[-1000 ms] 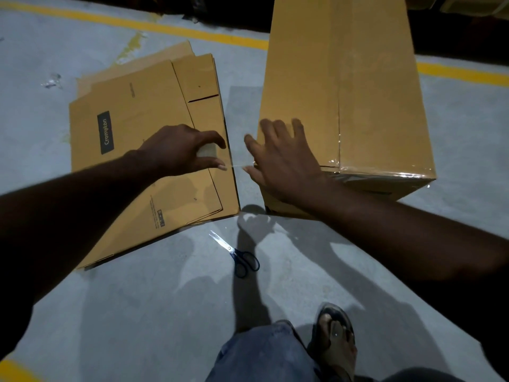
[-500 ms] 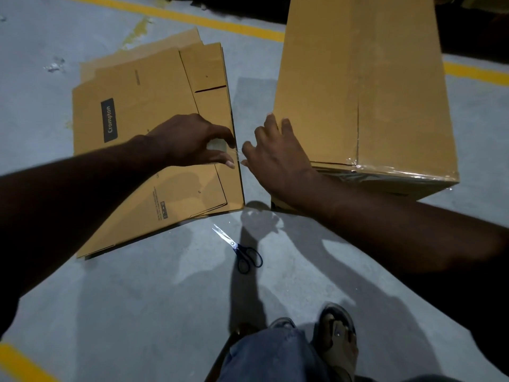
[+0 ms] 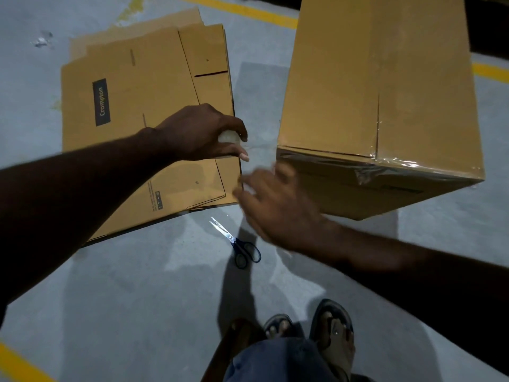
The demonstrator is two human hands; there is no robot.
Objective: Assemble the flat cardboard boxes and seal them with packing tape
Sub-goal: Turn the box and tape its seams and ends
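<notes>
An assembled brown cardboard box (image 3: pixel 380 86) stands on the floor at the right, clear tape shining along its near top edge. My left hand (image 3: pixel 198 133) is shut on a roll of clear packing tape (image 3: pixel 229 137), and a thin strip of tape stretches from the roll to the box's near left corner. My right hand (image 3: pixel 275 205) hovers below that corner, blurred, fingers spread, holding nothing that I can see. Flat brown cardboard boxes (image 3: pixel 132 106) lie stacked on the floor at the left, under my left hand.
Blue-handled scissors (image 3: pixel 237 242) lie on the grey concrete floor between the flat stack and my feet (image 3: pixel 334 334) in sandals. Yellow floor lines (image 3: pixel 242 9) run behind the boxes. A wooden piece (image 3: pixel 231 346) shows beside my knee.
My right hand has left the box's near corner and dropped down toward the scissors. My left hand keeps the tape roll; the strip between roll and box is longer.
</notes>
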